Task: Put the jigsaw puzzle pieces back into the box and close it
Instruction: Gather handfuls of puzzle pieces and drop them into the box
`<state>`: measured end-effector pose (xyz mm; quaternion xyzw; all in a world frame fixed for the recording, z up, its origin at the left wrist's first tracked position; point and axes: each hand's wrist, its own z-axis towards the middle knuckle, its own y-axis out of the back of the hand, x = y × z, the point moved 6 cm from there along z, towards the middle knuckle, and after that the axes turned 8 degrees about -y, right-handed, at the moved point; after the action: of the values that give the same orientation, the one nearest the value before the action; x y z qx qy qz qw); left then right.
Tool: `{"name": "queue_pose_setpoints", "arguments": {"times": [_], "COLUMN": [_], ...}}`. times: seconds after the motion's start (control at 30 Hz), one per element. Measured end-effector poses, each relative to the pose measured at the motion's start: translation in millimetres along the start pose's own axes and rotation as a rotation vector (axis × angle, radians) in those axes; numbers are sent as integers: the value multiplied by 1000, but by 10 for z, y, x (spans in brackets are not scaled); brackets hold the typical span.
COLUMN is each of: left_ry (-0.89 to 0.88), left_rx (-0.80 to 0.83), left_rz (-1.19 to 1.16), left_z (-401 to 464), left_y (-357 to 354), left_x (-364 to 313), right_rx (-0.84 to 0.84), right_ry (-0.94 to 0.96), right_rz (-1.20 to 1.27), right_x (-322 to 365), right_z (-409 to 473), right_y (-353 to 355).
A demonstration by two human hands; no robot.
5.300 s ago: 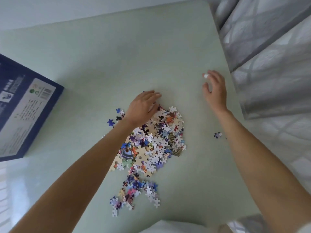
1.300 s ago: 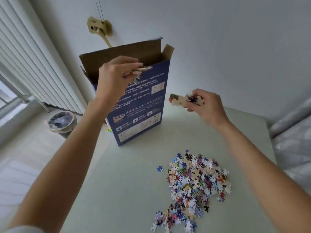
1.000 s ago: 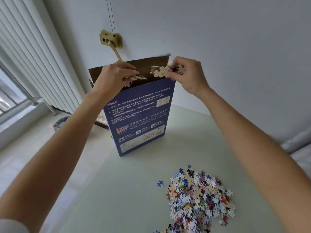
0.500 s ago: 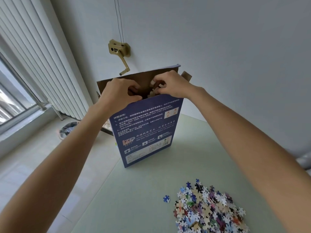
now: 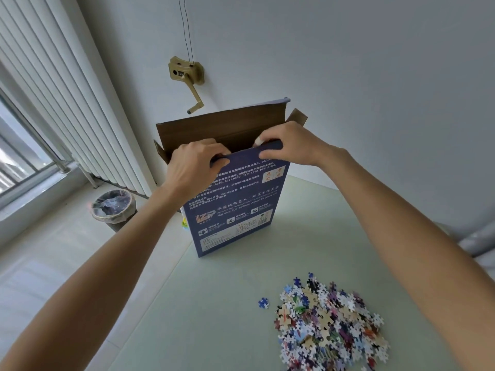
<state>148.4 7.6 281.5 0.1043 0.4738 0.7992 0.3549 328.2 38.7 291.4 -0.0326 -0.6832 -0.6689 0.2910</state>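
Observation:
A tall blue puzzle box (image 5: 235,210) stands upright on the pale green table (image 5: 214,317), its brown top flaps open. My left hand (image 5: 194,164) grips the left part of the box's front top edge, fingers curled over into the opening. My right hand (image 5: 289,143) grips the same edge further right, thumb on the front and fingers inside. No pieces show in either hand. A heap of loose puzzle pieces (image 5: 329,322) lies on the table at lower right, with a single blue piece (image 5: 263,302) just left of it.
The box stands near the table's far left edge. Beyond that edge, on the floor, is a lined waste bin (image 5: 113,206). A brass crank handle (image 5: 187,79) hangs on the white wall behind the box. Vertical blinds (image 5: 67,103) cover the left window.
Both hands carried pieces from the table up to the box's opening and dropped them in. Now their fingers hook over the front top edge and no pieces are seen in them.

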Motion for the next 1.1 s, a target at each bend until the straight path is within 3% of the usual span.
{"name": "queue_pose_setpoints", "arguments": {"times": [0.23,0.4,0.8,1.1], "left_ry": [-150,-243,-231,-218], "left_rx": [-51,-83,8,-18], "left_rz": [-30,-49,-138,-60], "left_z": [133,219,218,177], "left_y": [-99,-166,-280,-224], "left_x": [-454,-745,-960,-1068], "right_rx": [-208,-248,-305,-442], "right_ry": [-68,-116,-185,-110], "right_rz": [-23,-47,0,-191], "right_x": [-299,-473,-574,-411], "right_z": [-536,-849,-1273,-1315], "right_y": [182,339,328,370]}}
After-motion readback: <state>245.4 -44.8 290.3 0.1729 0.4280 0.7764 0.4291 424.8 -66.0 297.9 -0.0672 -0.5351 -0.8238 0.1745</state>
